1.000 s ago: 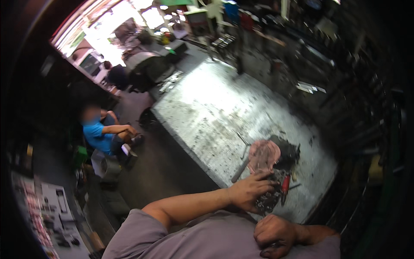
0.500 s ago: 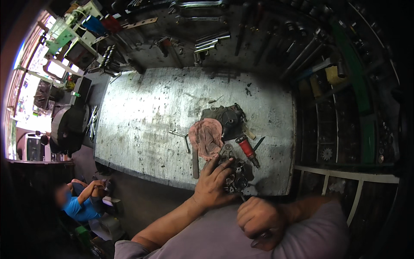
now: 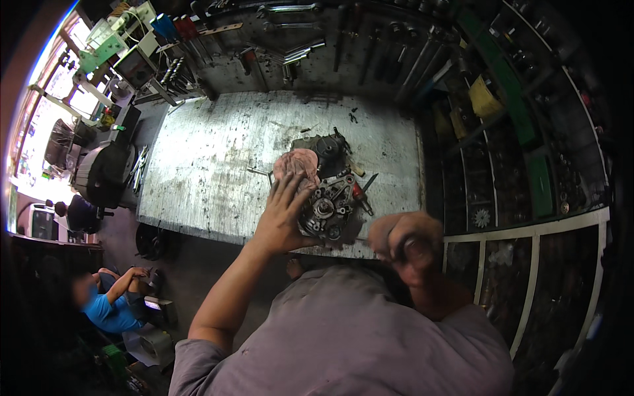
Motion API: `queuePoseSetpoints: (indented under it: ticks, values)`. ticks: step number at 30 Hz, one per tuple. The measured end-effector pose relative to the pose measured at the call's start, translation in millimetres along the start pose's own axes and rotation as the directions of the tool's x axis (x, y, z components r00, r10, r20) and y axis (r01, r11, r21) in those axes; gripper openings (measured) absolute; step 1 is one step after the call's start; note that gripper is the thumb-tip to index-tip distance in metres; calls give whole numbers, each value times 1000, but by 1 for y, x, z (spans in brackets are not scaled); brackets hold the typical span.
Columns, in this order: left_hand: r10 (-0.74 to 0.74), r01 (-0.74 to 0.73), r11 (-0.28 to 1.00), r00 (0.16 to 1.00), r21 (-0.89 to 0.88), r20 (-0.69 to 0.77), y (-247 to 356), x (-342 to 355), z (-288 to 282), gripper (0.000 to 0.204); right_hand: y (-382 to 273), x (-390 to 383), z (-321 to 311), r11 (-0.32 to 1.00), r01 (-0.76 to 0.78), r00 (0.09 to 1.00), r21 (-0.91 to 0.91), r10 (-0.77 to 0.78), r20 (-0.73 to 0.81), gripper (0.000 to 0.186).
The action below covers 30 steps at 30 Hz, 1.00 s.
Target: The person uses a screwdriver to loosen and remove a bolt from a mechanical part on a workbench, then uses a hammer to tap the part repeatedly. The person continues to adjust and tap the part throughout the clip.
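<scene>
Stained workbench (image 3: 211, 165) bears an engine casing (image 3: 325, 210) near its front edge. The left hand (image 3: 284, 214), fingers spread, is at the casing's left side, fingertips over a pink rag (image 3: 297, 160); the right hand (image 3: 406, 244), apart and curled, is too blurred to show whether it grips anything. Behind the casing lies a dark metal part (image 3: 330, 146); wrenches (image 3: 288, 9) hang beyond.

Table (image 3: 198, 145): one. The operator's hands: two, comprising one left hand (image 3: 285, 214) and one right hand (image 3: 406, 245). Pink cloth (image 3: 298, 163): one. Open metal engine casing (image 3: 324, 207): one. Dark casing (image 3: 328, 146): one. Red-bodied tool (image 3: 358, 192): one. Long wrenches (image 3: 290, 9) on the upper wall (image 3: 231, 46): two. Toothed wheel (image 3: 481, 218): one. Seated co-worker (image 3: 111, 309): one. Small parts on the right-hand shelving (image 3: 522, 230): too indistinct to count.
</scene>
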<state>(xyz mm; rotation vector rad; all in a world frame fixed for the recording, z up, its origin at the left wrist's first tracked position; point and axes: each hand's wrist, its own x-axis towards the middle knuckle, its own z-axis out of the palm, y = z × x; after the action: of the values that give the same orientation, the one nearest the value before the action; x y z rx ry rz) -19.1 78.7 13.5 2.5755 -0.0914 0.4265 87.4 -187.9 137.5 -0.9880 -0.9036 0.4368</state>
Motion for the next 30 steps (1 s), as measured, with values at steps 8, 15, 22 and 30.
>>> queuePoseSetpoints:
  ticks: [8, 15, 22, 30]
  values:
    - [-209, 162, 957, 961, -241, -181, 39, -63, 27, 108, 41, 11, -78, 509, -397, 915, -764, 289, -282, 28]
    - [-523, 510, 852, 814, -119, -252, 44, -141, 41, 98, 207, 62, -189, 250, -499, 842, -830, 365, -396, 44]
    - [-758, 780, 621, 573, -79, -311, 64, -233, 48, 92, 280, 118, -200, 113, -310, 942, -944, 174, -289, 34]
    - [-871, 929, 354, 286, -107, -398, 120, -282, 66, 89, 341, 249, -113, -13, 223, 853, -975, 487, 189, 26]
